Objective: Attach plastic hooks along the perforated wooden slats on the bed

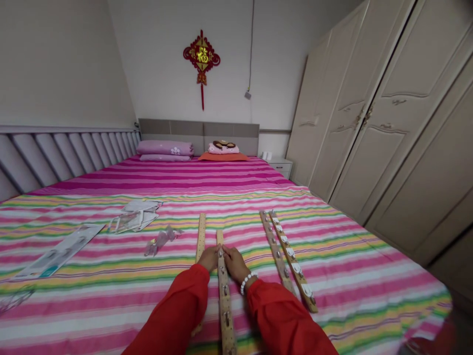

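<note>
A narrow wooden strip [223, 281] lies lengthwise in front of me, with small shiny metal fittings spaced along it. Near its far end, my left hand [209, 257] and my right hand [236, 265] close in from either side. Their fingertips are pinched at a small metal fitting [220, 252] on the strip, partly hidden by the fingers. Just left of it, a second wooden strip [201, 231] with rows of holes runs partly under my left hand and sleeve. My right wrist wears a white bead bracelet [248, 282].
To the right lie a strip with metal fittings [274, 244] and another with white discs [290, 252]. Small clear packets [162, 239], flat plastic packages [135, 217] and a long package [61, 251] lie left on the striped bed cover [111, 305]. Wardrobes [391, 113] stand right.
</note>
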A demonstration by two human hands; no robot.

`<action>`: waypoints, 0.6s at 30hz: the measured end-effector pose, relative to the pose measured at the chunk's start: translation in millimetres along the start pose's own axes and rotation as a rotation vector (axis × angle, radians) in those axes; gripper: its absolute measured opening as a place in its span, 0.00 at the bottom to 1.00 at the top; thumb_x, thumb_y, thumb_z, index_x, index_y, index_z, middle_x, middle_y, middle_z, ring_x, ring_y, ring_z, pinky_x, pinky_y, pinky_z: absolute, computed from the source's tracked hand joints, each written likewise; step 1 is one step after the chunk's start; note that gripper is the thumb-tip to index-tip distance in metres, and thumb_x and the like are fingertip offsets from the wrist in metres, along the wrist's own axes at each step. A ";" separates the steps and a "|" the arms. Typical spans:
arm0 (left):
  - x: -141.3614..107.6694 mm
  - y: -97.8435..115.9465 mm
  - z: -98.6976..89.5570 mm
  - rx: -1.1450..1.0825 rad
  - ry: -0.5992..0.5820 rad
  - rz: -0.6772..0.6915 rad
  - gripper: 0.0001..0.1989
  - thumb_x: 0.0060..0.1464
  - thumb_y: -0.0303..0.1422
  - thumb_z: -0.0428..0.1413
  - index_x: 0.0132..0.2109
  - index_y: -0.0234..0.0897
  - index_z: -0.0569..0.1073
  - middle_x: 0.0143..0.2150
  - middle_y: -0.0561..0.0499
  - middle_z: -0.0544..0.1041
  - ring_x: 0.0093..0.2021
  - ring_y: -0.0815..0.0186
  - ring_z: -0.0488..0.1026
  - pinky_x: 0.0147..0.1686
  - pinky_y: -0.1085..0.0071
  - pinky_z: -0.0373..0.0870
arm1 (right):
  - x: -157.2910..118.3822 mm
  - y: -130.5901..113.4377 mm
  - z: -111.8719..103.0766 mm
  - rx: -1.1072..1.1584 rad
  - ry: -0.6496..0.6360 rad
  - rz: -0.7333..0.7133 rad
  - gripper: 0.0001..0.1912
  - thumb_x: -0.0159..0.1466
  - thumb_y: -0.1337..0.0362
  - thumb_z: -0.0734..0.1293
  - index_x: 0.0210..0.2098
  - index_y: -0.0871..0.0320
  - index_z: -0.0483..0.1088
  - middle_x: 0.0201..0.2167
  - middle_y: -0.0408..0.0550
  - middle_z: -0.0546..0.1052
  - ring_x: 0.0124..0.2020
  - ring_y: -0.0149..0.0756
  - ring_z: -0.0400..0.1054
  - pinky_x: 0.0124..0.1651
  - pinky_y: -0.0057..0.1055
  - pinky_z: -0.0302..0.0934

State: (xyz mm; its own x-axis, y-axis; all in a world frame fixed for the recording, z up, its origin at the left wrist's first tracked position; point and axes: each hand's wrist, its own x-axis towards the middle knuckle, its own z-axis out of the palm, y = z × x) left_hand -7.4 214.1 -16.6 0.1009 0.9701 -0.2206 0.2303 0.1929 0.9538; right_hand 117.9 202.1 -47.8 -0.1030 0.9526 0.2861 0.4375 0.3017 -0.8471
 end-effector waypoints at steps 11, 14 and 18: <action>-5.9 1.1 -3.2 0.014 0.041 0.072 0.16 0.43 0.35 0.60 0.41 0.34 0.78 0.22 0.52 0.75 0.26 0.65 0.71 0.27 0.73 0.67 | -5.4 1.4 -5.1 0.039 -0.029 -0.001 0.21 0.63 0.58 0.58 0.48 0.59 0.75 0.34 0.53 0.78 0.38 0.45 0.70 0.45 0.40 0.63; -16.4 1.9 -8.9 0.031 0.049 0.092 0.18 0.44 0.33 0.58 0.44 0.33 0.77 0.22 0.52 0.75 0.25 0.67 0.71 0.27 0.72 0.68 | -6.1 4.2 -6.4 0.097 -0.041 0.032 0.24 0.62 0.55 0.58 0.52 0.59 0.72 0.40 0.54 0.78 0.44 0.46 0.70 0.50 0.41 0.62; -32.0 -0.9 -31.7 0.078 0.120 0.172 0.17 0.45 0.33 0.55 0.43 0.31 0.77 0.26 0.50 0.76 0.27 0.66 0.72 0.31 0.69 0.70 | -7.7 6.7 -7.8 0.143 -0.031 0.061 0.28 0.61 0.50 0.60 0.55 0.60 0.70 0.48 0.56 0.76 0.51 0.47 0.67 0.57 0.42 0.57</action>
State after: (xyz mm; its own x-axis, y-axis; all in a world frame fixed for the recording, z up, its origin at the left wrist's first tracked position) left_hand -41.5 187.6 -3.9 0.0303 0.9992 -0.0257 0.2942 0.0156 0.9556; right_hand 128.5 196.5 -52.2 -0.1083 0.9694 0.2202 0.3123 0.2434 -0.9183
